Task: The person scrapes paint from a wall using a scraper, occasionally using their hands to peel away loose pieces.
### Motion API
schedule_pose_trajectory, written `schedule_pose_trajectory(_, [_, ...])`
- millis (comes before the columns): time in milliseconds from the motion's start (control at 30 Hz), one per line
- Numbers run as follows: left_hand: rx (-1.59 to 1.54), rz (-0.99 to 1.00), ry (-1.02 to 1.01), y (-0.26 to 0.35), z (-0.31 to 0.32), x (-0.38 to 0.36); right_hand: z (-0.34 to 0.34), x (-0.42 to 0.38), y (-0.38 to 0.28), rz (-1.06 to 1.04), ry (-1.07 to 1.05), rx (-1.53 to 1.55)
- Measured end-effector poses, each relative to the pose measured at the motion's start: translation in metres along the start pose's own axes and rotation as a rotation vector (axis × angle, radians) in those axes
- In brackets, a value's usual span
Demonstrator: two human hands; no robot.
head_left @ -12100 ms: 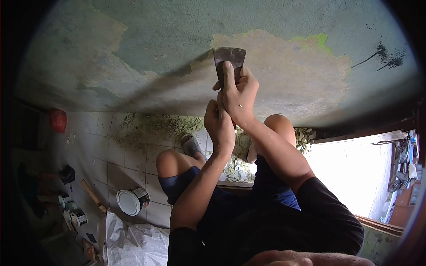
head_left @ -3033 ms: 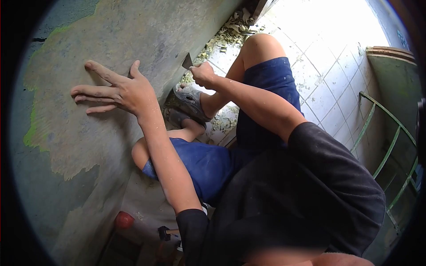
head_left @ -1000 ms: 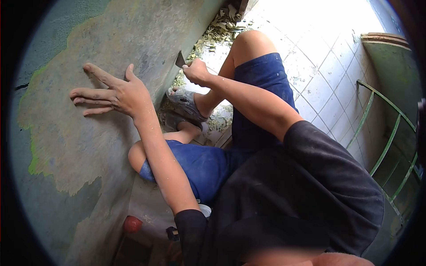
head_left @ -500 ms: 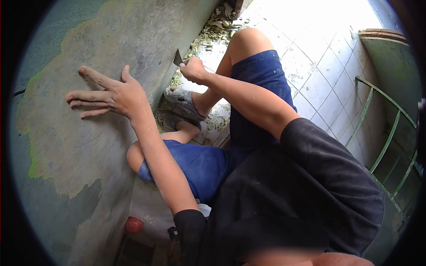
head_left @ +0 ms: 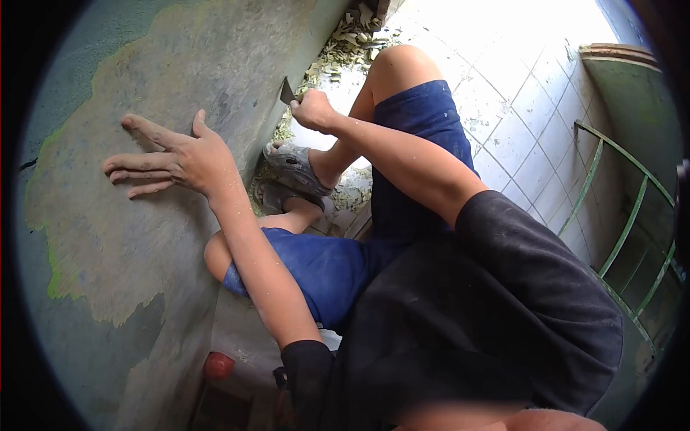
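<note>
Right, big picture first: the grey plaster wall with its scraped-bare patch point(head_left: 122, 237) fills the side beyond the left hand point(head_left: 176, 159), which lies flat on it, fingers spread, holding nothing. Nearer the floor, the right hand point(head_left: 313, 111) is fisted round the handle of a flat steel scraper point(head_left: 287, 92), blade tip at the wall's foot. Beneath that fist lie pale green paint flakes point(head_left: 341, 47). Looks like low scraping; next wants the blade angled flat, pushed firmly.

No text, label, brand, number or sign can be read anywhere; the wall point(head_left: 129, 237) under the left hand point(head_left: 176, 159) bears only scraped paint.
</note>
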State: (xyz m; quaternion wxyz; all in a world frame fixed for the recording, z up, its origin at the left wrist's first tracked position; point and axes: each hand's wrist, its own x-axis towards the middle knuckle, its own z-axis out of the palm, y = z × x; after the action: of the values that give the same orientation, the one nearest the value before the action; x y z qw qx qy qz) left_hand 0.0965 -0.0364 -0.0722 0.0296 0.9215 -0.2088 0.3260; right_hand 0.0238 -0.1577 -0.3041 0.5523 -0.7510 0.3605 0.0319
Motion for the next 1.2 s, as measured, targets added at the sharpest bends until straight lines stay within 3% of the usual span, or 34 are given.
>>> schedule_pose_trajectory(33, [0.001,0.002,-0.001,0.000,0.000,0.000,0.001,-0.006,-0.005,-0.142,0.065,-0.059])
schedule_pose_trajectory(100, [0.053,0.001,-0.012,-0.002,0.001,0.000,-0.005,-0.012,-0.012,-0.185,0.071,0.020])
schedule_pose_trajectory(167, [0.036,0.000,-0.014,-0.002,0.000,0.000,-0.018,-0.006,-0.013,0.209,-0.127,0.102])
schedule_pose_trajectory(233, [0.016,-0.001,-0.002,0.002,0.001,0.000,-0.003,0.000,0.000,0.055,-0.025,-0.014])
schedule_pose_trajectory(300, [0.044,0.006,-0.003,0.000,0.000,0.000,-0.005,-0.018,-0.013,-0.086,-0.033,0.056])
schedule_pose_trajectory(367, [0.044,0.007,0.003,-0.001,0.001,0.002,-0.007,-0.018,-0.014,-0.081,-0.043,-0.030])
schedule_pose_trajectory(433, [0.033,0.021,-0.003,0.002,0.000,-0.002,-0.015,-0.001,-0.013,0.175,-0.067,0.058])
schedule_pose_trajectory(633, [0.055,0.014,-0.014,-0.002,0.001,0.000,-0.014,-0.018,-0.017,-0.079,-0.044,0.034])
schedule_pose_trajectory(700, [0.030,0.013,-0.005,0.000,0.001,0.000,-0.016,0.004,-0.007,0.183,-0.074,0.072])
schedule_pose_trajectory(833, [0.028,0.002,-0.009,0.000,0.000,0.002,-0.020,-0.019,-0.022,-0.053,-0.034,0.013])
schedule_pose_trajectory(967, [0.027,0.015,-0.016,-0.001,0.002,-0.002,-0.024,0.000,-0.011,0.098,-0.068,0.035])
schedule_pose_trajectory(1100, [0.048,0.010,-0.015,-0.002,0.001,0.001,-0.027,-0.020,-0.021,-0.110,-0.025,0.030])
schedule_pose_trajectory(1200, [0.029,0.027,0.003,-0.001,0.002,0.000,-0.032,0.000,-0.013,0.111,-0.085,0.062])
